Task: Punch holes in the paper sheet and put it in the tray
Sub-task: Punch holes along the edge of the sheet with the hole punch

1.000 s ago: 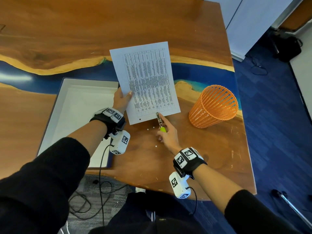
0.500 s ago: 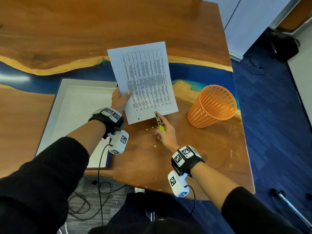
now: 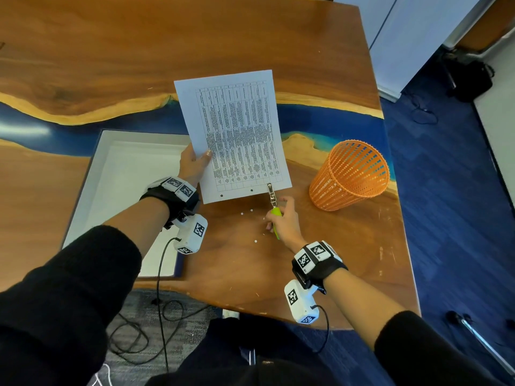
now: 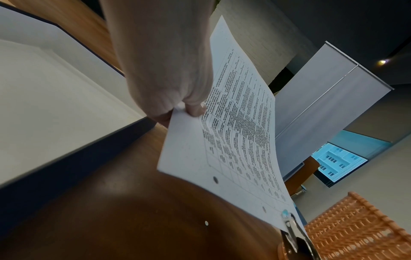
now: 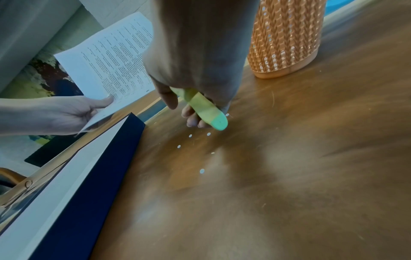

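Two holes are showing along the near edge of the paper sheet [image 3: 232, 132], one more than a second ago. I'm pinching it with my left hand [image 3: 192, 164] above the tray [image 3: 92, 174], keeping it taut while my right hand [image 3: 281, 218] is gripping the hole punch [image 3: 272, 199], biting that edge.

Head looks down; 2 wrist views share paper sheet [image 4: 233, 140].

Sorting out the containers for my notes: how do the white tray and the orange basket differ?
The tray is flat, shallow, rectangular and solid-walled, white inside with a dark outer edge; the basket is tall, round, tapered and slotted mesh. The tray lies left of the paper sheet, the basket right. Both stand open-topped on the wooden table.
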`<state>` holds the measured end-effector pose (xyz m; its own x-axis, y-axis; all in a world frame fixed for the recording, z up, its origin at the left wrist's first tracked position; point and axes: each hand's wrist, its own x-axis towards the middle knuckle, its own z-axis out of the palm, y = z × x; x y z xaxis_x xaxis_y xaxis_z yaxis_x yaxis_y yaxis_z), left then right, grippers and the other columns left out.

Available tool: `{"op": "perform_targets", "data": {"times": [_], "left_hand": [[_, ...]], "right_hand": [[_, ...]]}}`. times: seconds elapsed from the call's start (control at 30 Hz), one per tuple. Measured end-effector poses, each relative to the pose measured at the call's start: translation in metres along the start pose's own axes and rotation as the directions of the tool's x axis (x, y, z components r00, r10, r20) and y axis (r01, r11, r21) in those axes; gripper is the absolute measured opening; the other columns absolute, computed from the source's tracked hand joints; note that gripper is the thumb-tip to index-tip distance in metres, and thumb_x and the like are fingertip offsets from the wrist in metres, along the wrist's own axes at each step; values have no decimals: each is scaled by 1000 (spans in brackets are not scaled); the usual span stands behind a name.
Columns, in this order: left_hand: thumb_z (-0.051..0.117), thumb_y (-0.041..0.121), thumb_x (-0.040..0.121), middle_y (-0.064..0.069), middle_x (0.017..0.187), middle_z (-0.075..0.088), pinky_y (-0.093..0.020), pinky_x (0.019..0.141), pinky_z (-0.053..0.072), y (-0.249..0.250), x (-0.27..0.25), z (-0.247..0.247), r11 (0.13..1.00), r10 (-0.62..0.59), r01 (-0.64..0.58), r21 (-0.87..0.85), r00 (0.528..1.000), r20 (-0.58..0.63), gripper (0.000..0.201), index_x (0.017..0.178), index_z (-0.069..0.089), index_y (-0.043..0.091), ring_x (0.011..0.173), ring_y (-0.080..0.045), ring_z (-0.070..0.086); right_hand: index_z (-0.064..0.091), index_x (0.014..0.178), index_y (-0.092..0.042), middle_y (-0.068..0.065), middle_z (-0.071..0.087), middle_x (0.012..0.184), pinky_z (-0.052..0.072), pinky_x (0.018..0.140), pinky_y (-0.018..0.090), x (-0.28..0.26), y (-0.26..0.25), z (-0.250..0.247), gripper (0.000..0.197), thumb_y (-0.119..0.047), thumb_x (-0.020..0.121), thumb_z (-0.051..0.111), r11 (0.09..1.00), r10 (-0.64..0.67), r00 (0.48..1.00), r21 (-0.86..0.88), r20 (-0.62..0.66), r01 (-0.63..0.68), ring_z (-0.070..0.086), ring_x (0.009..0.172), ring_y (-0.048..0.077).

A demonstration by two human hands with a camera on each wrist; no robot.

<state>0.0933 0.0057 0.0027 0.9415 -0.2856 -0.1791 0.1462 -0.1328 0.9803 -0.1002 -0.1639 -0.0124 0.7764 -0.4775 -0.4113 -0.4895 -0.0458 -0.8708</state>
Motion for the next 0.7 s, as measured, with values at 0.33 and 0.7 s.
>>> {"op": "perform_targets", "data": {"times": [0.33, 0.7], "left_hand": [[56, 9, 93, -21, 132, 56, -55, 98, 47, 5, -2, -5, 1000, 5, -5, -2, 1000, 13, 43, 134, 45, 0, 118, -36, 58], [55, 9, 94, -21, 132, 56, -54, 98, 47, 6, -4, -2, 1000, 5, -4, -16, 999, 42, 43, 135, 44, 0, 118, -35, 58]], "right_hand": [[48, 63, -16, 5, 44, 55, 33, 45, 24, 4, -1, -18, 24, 7, 72, 48, 998, 61, 998, -3, 9, -61, 39, 44, 19], [39, 57, -14, 3, 37, 47, 27, 40, 20, 3, -5, -17, 19, -3, 42, 44, 995, 102, 993, -8, 52, -102, 34, 37, 18]]}}
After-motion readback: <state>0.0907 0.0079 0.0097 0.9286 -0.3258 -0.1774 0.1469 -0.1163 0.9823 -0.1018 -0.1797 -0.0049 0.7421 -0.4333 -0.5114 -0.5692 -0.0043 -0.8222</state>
